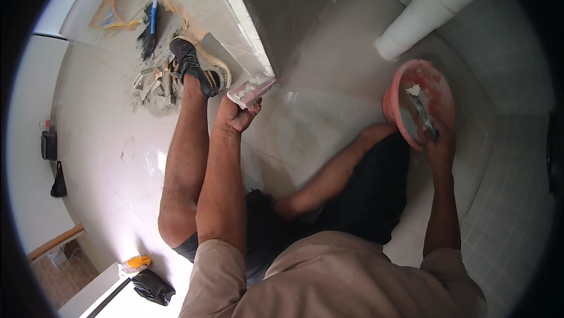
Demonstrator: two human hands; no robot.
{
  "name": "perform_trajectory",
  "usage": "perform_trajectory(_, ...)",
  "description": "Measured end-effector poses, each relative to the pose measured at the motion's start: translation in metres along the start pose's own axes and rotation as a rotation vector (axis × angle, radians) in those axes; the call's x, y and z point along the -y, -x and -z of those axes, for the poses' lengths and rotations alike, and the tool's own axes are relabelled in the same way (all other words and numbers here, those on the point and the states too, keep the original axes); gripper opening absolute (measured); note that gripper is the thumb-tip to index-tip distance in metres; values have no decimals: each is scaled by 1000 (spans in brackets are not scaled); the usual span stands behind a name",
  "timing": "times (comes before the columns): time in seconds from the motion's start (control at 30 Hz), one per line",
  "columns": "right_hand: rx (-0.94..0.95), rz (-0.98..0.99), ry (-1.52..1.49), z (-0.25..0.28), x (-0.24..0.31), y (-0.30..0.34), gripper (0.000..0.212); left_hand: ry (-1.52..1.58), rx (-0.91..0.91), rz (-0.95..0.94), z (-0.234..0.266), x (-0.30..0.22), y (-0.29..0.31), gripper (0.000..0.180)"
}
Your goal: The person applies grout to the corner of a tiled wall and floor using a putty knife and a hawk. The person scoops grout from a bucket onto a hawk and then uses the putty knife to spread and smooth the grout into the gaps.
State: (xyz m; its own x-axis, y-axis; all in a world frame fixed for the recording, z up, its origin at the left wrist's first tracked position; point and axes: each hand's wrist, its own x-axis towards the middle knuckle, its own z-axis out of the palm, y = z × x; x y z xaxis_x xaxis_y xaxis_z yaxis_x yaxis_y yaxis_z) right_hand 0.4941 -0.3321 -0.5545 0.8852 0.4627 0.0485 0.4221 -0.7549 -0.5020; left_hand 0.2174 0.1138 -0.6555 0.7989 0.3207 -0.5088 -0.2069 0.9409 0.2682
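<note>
My left hand (236, 116) is closed around a flat, pinkish rectangular block (251, 90) smeared with pale paste. The block's far end meets the bottom corner of the wall edge (258, 47); whether they touch is hard to tell. On the right, my right hand (442, 149) grips the dark handle of a small trowel (419, 106), with a lump of whitish paste at its tip. That trowel reaches into a tilted red plastic basin (390, 106), whose inside is streaked with paste. The basin stands by my bent right knee.
Broken tile rubble (161, 89) lies by my left shoe (200, 68), near a blue-handled brush (154, 18). A thick white pipe (435, 12) rises behind the basin. Tiled wall (505, 212) bounds the right side. A black bag (153, 287) sits at lower left.
</note>
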Motion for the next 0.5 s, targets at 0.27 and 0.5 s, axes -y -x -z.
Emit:
perform_trajectory(0.27, -37, 17, -44, -5, -7, -1, 32, -40, 38, -65, -30, -2, 19, 28)
perform_trajectory(0.5, -34, 41, -98, -4, -14, -5, 34, -51, 49, -103, -54, -3, 32, 28)
